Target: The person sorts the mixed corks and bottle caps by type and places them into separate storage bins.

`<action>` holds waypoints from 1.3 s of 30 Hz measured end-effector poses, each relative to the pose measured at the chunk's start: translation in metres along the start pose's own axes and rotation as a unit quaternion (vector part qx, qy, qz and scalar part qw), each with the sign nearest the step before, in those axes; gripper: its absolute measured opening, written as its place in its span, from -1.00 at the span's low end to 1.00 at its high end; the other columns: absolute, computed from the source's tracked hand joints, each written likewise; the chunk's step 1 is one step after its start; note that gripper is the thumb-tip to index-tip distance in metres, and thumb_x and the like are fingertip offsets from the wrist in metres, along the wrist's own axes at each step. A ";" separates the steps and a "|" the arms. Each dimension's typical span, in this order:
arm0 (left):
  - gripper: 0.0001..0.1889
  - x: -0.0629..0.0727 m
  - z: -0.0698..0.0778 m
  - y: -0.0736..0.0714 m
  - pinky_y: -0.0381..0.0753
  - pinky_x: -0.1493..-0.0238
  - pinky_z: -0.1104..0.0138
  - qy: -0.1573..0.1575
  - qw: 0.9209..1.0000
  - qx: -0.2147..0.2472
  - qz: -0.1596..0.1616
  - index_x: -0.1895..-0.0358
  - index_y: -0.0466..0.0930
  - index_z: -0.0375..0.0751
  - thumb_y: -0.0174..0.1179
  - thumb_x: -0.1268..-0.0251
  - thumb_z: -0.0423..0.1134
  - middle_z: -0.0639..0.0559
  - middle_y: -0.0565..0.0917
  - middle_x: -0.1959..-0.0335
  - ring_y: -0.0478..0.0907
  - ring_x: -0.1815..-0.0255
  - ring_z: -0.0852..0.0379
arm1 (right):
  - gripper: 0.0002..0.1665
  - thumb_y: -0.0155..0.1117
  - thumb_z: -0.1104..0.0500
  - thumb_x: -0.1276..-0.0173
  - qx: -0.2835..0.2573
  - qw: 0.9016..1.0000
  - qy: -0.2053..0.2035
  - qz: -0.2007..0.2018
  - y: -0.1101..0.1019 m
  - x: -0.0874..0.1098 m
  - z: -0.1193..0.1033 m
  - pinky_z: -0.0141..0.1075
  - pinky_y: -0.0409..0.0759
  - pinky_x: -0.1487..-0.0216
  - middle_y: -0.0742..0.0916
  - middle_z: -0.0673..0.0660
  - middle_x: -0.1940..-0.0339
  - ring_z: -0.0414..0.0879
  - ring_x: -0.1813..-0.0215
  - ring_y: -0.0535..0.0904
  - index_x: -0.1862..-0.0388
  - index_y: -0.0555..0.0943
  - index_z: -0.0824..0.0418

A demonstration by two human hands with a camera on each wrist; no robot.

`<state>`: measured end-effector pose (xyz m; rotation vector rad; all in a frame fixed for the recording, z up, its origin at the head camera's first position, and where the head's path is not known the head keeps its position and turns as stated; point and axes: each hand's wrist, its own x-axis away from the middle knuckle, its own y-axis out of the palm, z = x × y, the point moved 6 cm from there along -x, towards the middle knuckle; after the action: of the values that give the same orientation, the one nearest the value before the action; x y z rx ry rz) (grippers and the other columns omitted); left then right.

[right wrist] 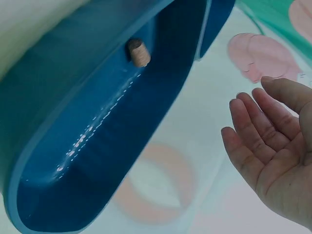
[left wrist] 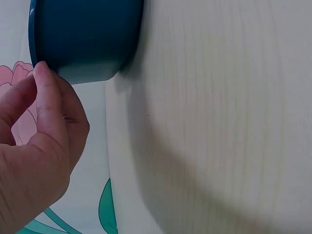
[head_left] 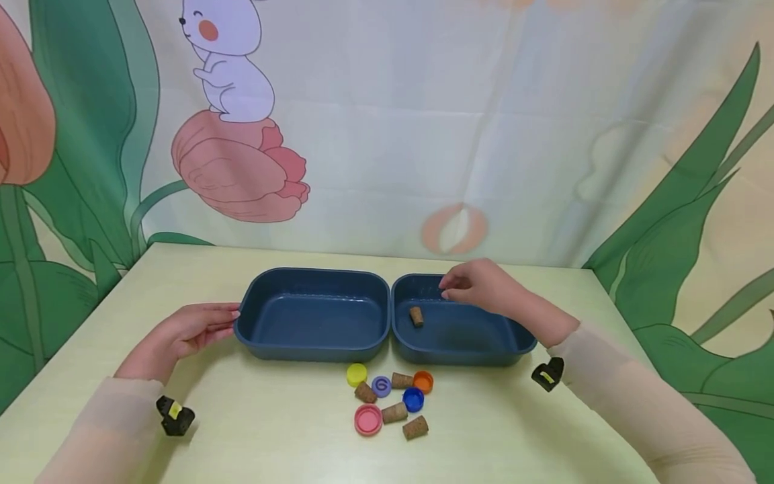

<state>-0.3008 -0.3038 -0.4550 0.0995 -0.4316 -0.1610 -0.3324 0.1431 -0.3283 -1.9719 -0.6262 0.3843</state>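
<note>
Table (head_left: 272, 430): left tray (head_left: 311, 326) and right tray (head_left: 465, 343), adjacent. Left hand (head_left: 192, 328) touches left tray's rim, can't tell if pinching. Right hand (head_left: 484, 286) over right tray's back, fingers slack, empty. One cork (head_left: 416, 316) inside right tray; four corks (head_left: 415, 427), five caps (head_left: 368, 419) in front.

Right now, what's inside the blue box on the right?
One cork lies in that box, toward its left end; nothing else shows. In the head view, the right hand and arm cover its back right corner, hiding that part.
</note>
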 end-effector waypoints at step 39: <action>-0.73 0.001 0.000 -0.001 0.78 0.14 0.48 -0.001 1.000 -0.011 -0.006 0.17 0.78 0.04 0.09 -0.55 -0.37 0.22 0.81 0.32 0.79 0.31 0.31 | -0.48 0.45 0.20 -0.32 -0.025 0.998 -0.003 -0.064 0.109 0.063 -0.007 -0.38 0.73 0.07 0.78 0.20 -0.15 -0.06 0.06 0.73 -0.24 0.65 0.31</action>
<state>-0.2998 -0.3048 -0.4545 0.0796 -0.4305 -0.1770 -0.2488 0.1330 -0.4223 -1.9672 -0.7674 0.2981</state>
